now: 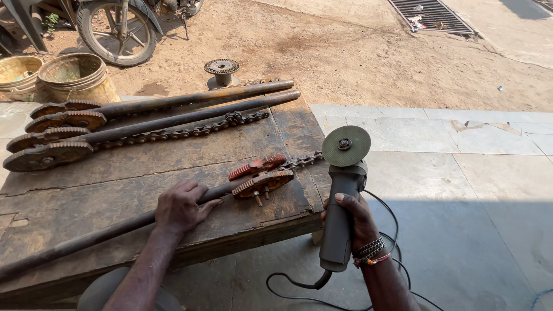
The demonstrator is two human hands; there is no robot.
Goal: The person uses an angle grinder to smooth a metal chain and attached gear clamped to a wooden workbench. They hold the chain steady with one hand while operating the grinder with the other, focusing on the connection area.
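Observation:
My left hand (181, 206) presses down on a long dark steel bar (92, 237) lying across a worn wooden table (173, 158). The bar ends in a rusty orange toothed jaw (260, 175) with a short chain (302, 162) hanging off it near the table's right edge. My right hand (352, 219) grips the grey body of an angle grinder (341, 198), held upright just off the table's right corner. Its round disc (346, 145) faces up, close to the chain. A black cord (299, 285) trails from the grinder to the floor.
Several more long chain wrenches (155, 118) lie at the table's back. A toothed disc on a stand (222, 70) sits on the dirt behind. Two metal buckets (57, 78) and a motorcycle wheel (117, 31) stand at far left. Stone paving (461, 173) is to the right.

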